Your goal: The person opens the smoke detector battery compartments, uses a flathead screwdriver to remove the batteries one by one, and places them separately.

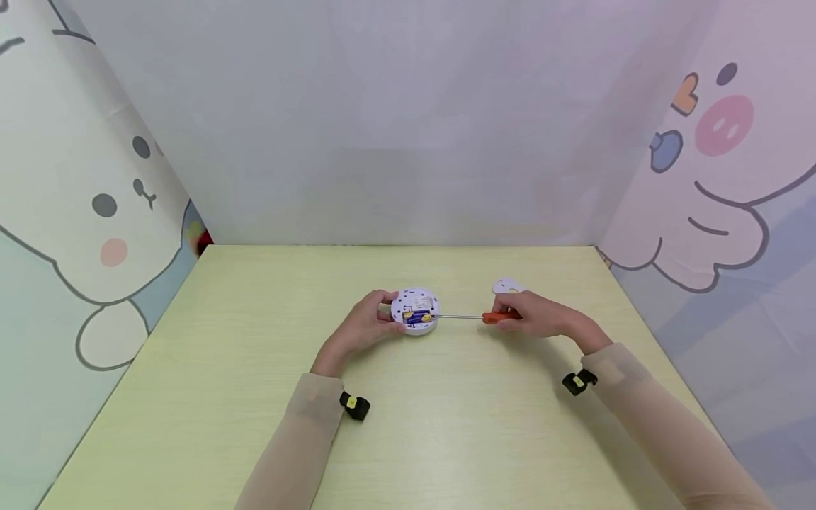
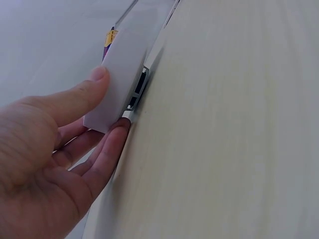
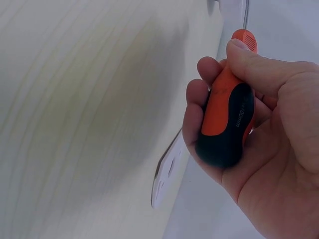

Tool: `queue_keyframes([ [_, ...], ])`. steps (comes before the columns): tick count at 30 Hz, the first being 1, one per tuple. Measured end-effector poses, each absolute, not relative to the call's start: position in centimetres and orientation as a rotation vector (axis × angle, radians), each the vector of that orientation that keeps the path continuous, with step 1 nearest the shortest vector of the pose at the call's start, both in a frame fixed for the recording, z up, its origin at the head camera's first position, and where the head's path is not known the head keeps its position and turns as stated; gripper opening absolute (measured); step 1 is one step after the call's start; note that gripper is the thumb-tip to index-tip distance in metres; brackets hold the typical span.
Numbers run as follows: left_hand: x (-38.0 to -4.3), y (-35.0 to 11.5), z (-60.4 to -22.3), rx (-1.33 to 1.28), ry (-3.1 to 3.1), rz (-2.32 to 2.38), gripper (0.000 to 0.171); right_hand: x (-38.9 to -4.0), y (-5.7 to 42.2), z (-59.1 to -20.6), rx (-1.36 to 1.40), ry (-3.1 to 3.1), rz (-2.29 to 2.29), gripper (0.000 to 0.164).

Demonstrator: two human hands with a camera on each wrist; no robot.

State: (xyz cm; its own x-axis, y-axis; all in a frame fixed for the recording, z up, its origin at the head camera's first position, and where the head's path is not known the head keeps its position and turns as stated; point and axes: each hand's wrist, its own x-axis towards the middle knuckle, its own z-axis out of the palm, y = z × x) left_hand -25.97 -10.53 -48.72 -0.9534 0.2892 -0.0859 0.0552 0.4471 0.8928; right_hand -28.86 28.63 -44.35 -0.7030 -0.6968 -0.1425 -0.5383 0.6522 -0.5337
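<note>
My left hand (image 1: pixel 366 322) grips a round white device (image 1: pixel 416 297), which looks like a smoke alarm, by its left rim, thumb on one face and fingers behind. Its back faces up, showing a compartment with blue-and-yellow batteries (image 1: pixel 417 317). In the left wrist view one battery (image 2: pixel 110 37) sticks up past the device's face. My right hand (image 1: pixel 538 315) holds an orange-and-black screwdriver (image 3: pixel 224 109), fingers wrapped round its handle. The thin metal shaft (image 1: pixel 460 316) points left and its tip meets the battery's end. Whether the tip is under the battery I cannot tell.
A flat white plate (image 1: pixel 506 285) with cut-outs lies on the table just beyond my right hand. The pale wooden table (image 1: pixel 255 319) ends at a white backdrop (image 1: pixel 401 142). Cartoon-printed curtains (image 1: pixel 108 212) stand on both sides.
</note>
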Motion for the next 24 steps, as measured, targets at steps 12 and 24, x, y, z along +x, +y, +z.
queue_keyframes([
  [12,-25.9,-10.6,-48.7,0.301,2.464,1.521,0.072,-28.7,29.0,-44.4,-0.966,2.536,-0.675,0.008],
  [24,-25.9,-10.8,-48.6,0.307,2.462,1.524,0.075,-28.4,29.5,-42.6,-0.985,2.633,-0.663,0.012],
])
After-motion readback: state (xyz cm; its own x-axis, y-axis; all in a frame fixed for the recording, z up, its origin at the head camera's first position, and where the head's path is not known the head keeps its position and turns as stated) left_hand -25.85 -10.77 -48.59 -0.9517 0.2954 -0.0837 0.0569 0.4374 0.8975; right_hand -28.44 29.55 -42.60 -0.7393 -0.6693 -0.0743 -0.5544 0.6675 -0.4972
